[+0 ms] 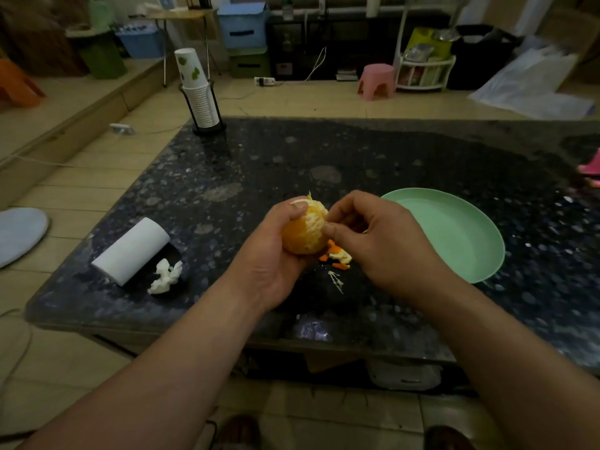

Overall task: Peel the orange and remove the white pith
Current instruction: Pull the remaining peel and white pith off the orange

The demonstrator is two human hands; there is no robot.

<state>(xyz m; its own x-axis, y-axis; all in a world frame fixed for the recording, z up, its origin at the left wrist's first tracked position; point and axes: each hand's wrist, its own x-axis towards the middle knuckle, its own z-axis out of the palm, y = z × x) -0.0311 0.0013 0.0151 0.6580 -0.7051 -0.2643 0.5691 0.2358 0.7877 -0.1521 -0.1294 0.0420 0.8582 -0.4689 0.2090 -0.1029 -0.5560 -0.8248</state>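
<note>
A peeled orange (pixel 305 230) with pale strands of pith on it is held above the dark speckled table (pixel 292 157). My left hand (pixel 276 258) cups it from the left and below, thumb on top. My right hand (pixel 380 238) touches the orange's right side, thumb and forefinger pinched at its surface; whether they hold pith is too small to tell. Orange peel scraps (pixel 339 256) lie on the table right under the fruit. A few white pith strands (pixel 336 280) lie just in front of them.
A pale green plate (pixel 467 235) sits to the right of my hands. A white paper roll (pixel 131 251) lies on its side at the left, with a crumpled tissue (pixel 165 276) beside it. A stack of paper cups (pixel 198 92) in a black holder stands at the far left corner.
</note>
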